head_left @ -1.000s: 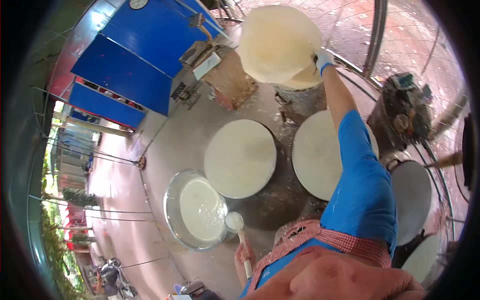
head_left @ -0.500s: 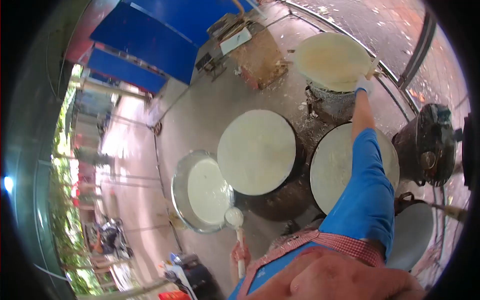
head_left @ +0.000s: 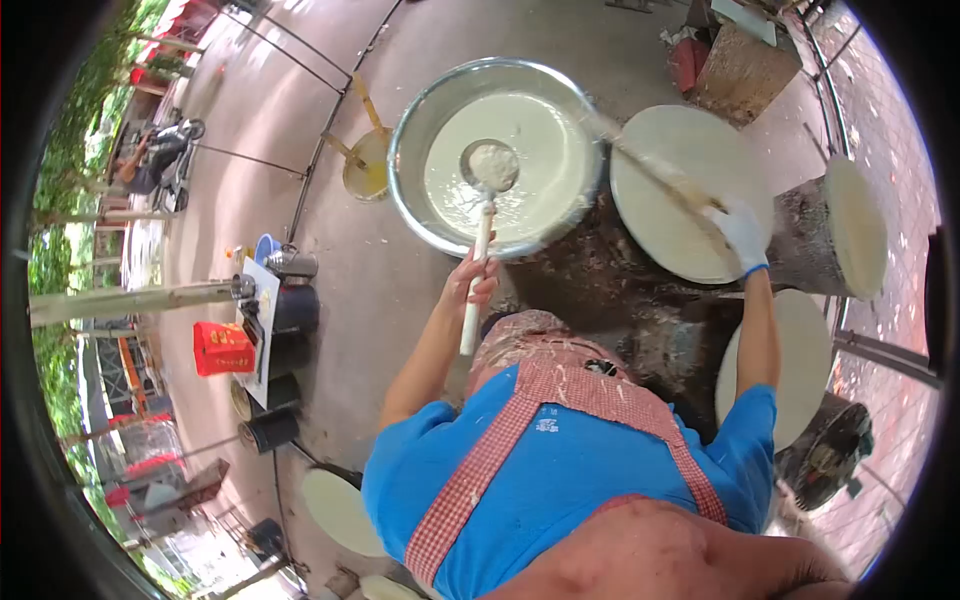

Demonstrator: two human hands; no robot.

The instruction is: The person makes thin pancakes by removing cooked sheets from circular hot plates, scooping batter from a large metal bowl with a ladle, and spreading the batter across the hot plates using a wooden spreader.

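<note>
My left hand (head_left: pixel 474 280) is closed around the white handle of a ladle (head_left: pixel 486 205). The ladle's round bowl, coated white, is over the pale batter (head_left: pixel 520 130) in a wide metal basin (head_left: pixel 408 190). My right hand (head_left: pixel 743 237), in a white glove, grips a long wooden stick (head_left: pixel 655 175), smeared by motion. The stick slants across a round griddle (head_left: pixel 690 140) whose top looks pale and coated. Whether the stick touches that surface, I cannot tell.
Two more pale round griddle tops (head_left: pixel 856 230) (head_left: pixel 775 370) are to the right. A small bowl of yellow liquid (head_left: pixel 368 178) stands left of the basin. Farther left, a red bag (head_left: pixel 222 348) rests by a white board. A metal fence rail (head_left: pixel 885 360) runs along the right.
The view has swung round and my body has turned toward the basin. My right hand has gone from the far griddle to the one beside the basin. The ladle has moved over the batter.
</note>
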